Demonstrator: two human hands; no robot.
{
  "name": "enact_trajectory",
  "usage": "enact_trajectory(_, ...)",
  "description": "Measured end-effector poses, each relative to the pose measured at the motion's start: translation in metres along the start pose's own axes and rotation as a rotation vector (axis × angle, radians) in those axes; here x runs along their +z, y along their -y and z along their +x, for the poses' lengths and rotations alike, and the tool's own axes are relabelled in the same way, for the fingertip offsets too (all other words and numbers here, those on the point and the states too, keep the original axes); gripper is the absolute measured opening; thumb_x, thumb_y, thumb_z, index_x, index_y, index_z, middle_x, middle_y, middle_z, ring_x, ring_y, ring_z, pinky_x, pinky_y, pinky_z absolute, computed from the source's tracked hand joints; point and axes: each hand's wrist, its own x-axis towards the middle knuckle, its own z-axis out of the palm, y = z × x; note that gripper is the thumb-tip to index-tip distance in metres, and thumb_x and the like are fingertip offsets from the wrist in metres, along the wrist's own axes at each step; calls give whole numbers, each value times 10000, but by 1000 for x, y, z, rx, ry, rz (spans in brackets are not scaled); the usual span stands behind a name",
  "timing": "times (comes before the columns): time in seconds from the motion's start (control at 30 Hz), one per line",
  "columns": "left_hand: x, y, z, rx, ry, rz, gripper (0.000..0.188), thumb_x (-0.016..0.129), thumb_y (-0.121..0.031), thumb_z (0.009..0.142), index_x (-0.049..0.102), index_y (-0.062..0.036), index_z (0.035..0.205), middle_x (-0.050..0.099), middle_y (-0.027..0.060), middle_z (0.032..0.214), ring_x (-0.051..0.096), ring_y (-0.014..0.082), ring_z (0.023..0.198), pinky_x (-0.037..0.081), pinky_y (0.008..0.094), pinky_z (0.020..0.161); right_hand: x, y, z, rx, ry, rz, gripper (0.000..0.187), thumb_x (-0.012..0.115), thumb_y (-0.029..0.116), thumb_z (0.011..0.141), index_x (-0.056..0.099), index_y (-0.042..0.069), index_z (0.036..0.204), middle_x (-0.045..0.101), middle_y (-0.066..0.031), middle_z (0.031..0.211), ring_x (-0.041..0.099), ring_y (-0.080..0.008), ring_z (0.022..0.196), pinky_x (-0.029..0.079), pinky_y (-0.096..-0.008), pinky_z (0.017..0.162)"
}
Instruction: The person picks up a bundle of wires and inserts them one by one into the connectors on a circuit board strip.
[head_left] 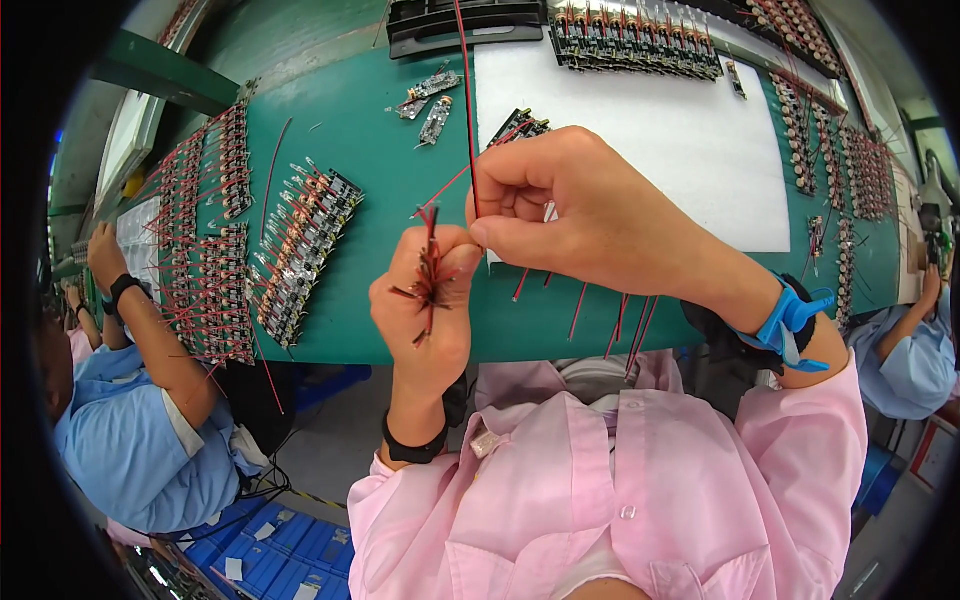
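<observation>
My left hand (425,305) is closed around a small bundle of short red and black wires (430,272), held upright above the near edge of the green bench (400,190). My right hand (580,210) pinches one long red wire (468,100) between thumb and forefinger, right beside the bundle. That wire runs up and away toward the far side of the bench. A small circuit board (520,125) lies just behind my right hand's fingers. Several loose red wires (620,320) hang over the bench edge below my right wrist, which wears a blue strap.
Rows of small circuit boards with red leads (300,250) cover the bench's left part. A white mat (680,140) lies at the right, with more boards along its far edge (630,40). A black tray (460,25) stands at the back. Co-workers in blue sit at left (140,400) and right (905,350).
</observation>
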Motion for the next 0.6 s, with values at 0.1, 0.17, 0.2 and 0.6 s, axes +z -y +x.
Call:
enact_trajectory(0.1,-3,2,2,40,36,49,41,502,-15,766,514,20,784,517,27,621,434,56,538,350,173,499,0,-1,1,14,25,13,124,553,69,692,482,-8,624,413,6,503,378,-51,472,308,-203,437)
enact_trajectory(0.17,-6,3,3,59,53,76,39,504,-12,760,511,21,780,525,35,625,448,63,537,360,175,504,0,-3,2,-11,39,-10,118,553,64,686,483,-7,623,420,0,505,387,-56,466,310,-208,431)
enact_trajectory(0.2,-7,3,3,44,72,76,37,505,-9,756,508,20,778,530,42,629,455,67,537,365,178,505,0,-4,2,-24,45,-22,115,553,61,684,483,-7,623,424,-4,505,391,-59,463,310,-210,429)
enact_trajectory(0.6,-5,16,-4,-187,39,-225,99,490,-42,782,452,14,710,466,21,586,403,69,509,321,176,474,0,-6,4,-30,71,-40,113,547,48,665,478,-8,596,435,2,501,401,-55,470,323,-201,436)
